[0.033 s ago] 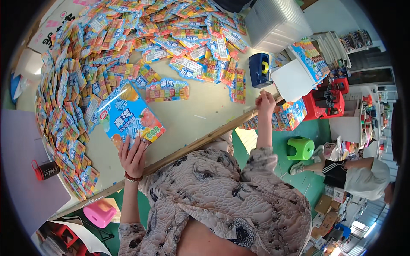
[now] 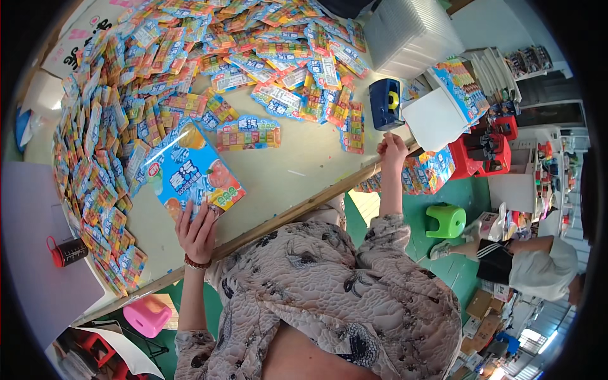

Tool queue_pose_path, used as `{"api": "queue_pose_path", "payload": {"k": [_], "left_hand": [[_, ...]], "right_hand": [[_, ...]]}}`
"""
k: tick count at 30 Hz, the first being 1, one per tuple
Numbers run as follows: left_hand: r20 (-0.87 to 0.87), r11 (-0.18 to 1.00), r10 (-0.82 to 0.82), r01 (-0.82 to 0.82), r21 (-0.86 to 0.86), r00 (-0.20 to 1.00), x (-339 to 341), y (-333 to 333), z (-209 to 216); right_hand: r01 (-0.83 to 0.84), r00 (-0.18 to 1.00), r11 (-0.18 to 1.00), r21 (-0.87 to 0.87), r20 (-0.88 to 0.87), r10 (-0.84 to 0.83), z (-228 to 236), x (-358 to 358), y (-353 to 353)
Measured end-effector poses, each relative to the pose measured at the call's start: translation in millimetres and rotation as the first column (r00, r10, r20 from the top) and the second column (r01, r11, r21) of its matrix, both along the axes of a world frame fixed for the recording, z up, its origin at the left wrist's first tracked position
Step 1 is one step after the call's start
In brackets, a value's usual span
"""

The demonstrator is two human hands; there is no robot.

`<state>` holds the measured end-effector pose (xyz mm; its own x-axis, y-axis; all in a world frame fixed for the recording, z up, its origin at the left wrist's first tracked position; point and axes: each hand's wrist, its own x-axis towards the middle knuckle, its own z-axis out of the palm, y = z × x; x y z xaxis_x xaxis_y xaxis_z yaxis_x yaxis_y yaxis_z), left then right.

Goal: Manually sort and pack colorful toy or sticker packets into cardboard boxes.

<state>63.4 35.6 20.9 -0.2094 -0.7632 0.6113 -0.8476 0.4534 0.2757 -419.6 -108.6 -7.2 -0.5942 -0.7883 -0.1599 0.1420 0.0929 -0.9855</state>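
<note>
Blue fronts our box [image 2: 193, 170], askew on the desk [image 2: 304, 151], its lower edge under our left hand [image 2: 196, 233]; whether those slightly spread fingers clamp it, we cannot tell. Large characters with Latin letters beneath mark its face. Our right hand [image 2: 392, 151] curls its fingers together just beside the tape dispenser [image 2: 382, 104]; we judge we're drawing from it, which calls for a firm pinch. Beyond, packs [image 2: 248, 133] carry finer print, unreadable to us.

The box [image 2: 190, 163] looks like glossy cardboard. The bench [image 2: 310, 155] has a smooth, matt top and a wooden edge [image 2: 302, 209]. The tape dispenser [image 2: 380, 109] and the green stool [image 2: 446, 220] seem of smooth plastic; the shirt [image 2: 323, 269] is of crinkled cloth.
</note>
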Motion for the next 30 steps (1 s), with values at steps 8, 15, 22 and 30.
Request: {"api": "queue_pose_path", "payload": {"k": [8, 15, 22, 30], "left_hand": [[-0.026, 0.997, 0.072, -0.071, 0.029, 0.997, -17, -4, 4], [-0.040, 0.983, 0.150, -0.145, 0.111, 0.988, -27, -1, 20], [-0.018, 0.976, 0.183, -0.179, 0.124, 0.983, -31, -2, 7], [0.022, 0.989, 0.106, -0.108, 0.097, 0.994, -21, 4, 5]], "right_hand": [[-0.043, 0.999, 0.986, 0.161, 0.035, 0.038, -11, 17, -17], [-0.537, 0.827, 0.843, 0.029, 0.214, 0.520, 71, 131, 18], [-0.903, 0.405, 0.421, 0.079, 0.481, 0.778, 102, 279, 84], [-0.898, 0.434, 0.411, 0.158, 0.475, 0.766, 76, 297, 97]]}}
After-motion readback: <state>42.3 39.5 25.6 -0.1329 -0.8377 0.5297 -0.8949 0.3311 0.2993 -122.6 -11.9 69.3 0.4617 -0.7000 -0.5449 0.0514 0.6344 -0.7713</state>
